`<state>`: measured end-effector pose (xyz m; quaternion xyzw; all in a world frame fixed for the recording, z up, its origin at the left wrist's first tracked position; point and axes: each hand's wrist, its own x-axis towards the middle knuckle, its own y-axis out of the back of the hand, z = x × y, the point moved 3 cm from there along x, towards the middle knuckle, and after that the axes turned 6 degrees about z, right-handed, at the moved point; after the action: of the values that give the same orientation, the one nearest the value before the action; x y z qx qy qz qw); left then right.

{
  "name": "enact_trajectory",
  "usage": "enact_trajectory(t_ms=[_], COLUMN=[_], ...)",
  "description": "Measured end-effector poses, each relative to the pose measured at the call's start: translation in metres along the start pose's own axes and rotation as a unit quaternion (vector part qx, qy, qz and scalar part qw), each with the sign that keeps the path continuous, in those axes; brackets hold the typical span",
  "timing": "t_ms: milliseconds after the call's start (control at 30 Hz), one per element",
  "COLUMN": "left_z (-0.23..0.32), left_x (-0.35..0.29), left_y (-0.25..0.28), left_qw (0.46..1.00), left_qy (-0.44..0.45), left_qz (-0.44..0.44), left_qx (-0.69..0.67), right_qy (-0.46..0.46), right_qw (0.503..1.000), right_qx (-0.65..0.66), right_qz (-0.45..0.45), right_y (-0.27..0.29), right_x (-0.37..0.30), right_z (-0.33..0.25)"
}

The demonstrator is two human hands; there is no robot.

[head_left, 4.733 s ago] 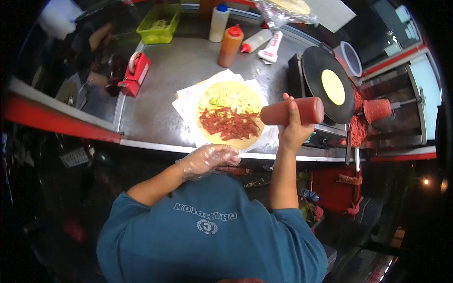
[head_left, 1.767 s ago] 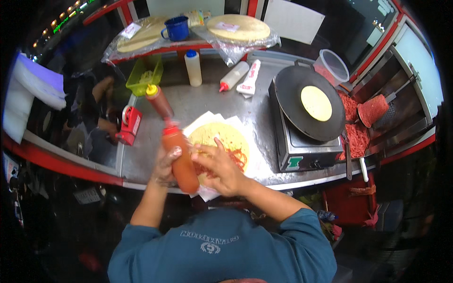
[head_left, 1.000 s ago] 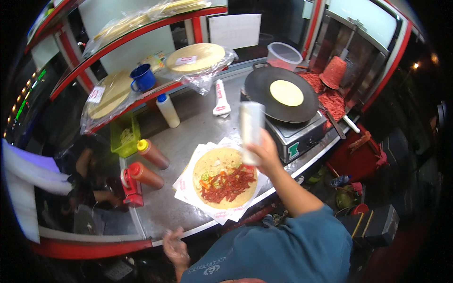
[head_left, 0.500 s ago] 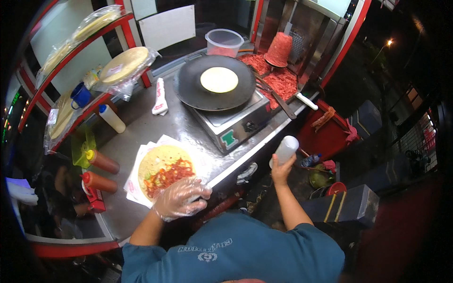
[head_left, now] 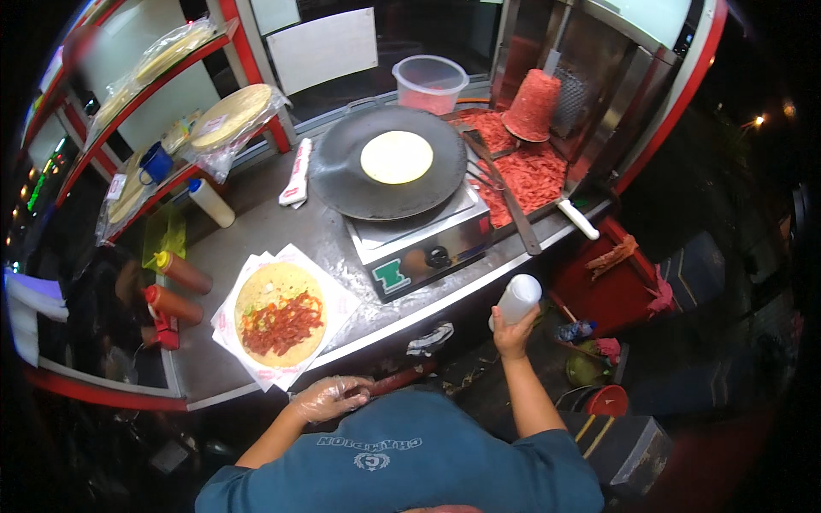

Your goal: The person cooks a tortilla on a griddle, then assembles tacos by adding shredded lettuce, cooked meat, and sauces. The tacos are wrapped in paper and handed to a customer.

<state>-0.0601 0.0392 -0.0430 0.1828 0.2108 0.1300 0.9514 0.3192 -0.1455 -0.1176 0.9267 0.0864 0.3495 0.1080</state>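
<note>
Away from the flatbread [head_left: 286,278] comes the left hand [head_left: 333,398] in its thin, crinkly plastic glove [head_left: 316,403], and it hangs just below it, fingers bent and loosely apart. Well right of the flatbread, the right hand [head_left: 514,335] wraps around a smooth, cloudy-white bottle [head_left: 520,299]. Round and pale, the flatbread lies on pointy white paper [head_left: 341,301], with stringy red strips [head_left: 285,327] on top.

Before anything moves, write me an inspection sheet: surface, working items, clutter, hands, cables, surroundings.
Surface: metal counter, pale marks or glare beside the stove.
Working items: meat-topped flatbread lies open on paper sheets; translucent squeeze bottle off the counter.
Clutter: yellow-tipped sauce bottle, red-tipped sauce bottle, at counter's left.
Hands: left hand gloved, nothing seen in it; right hand bare, gripping the squeeze bottle.
Cables: nothing seen.
Surroundings: meat cone on a spit.
</note>
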Motion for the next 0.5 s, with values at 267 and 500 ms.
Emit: enact_trajectory(t_ms=[267, 500], left_z=[-0.13, -0.325], left_x=[-0.052, -0.076], left_y=[-0.009, -0.053], left_qw=[0.982, 0.945], left_qy=[0.127, 0.263], left_qz=[-0.01, 0.194], left_qx=[0.143, -0.01], right_qy=[-0.005, -0.244], right_qw=[0.928, 0.83], right_qx=[0.352, 0.369], right_qz=[-0.126, -0.338], right_y=[-0.053, -0.221], right_x=[0.067, -0.008], right_z=[-0.15, -0.242])
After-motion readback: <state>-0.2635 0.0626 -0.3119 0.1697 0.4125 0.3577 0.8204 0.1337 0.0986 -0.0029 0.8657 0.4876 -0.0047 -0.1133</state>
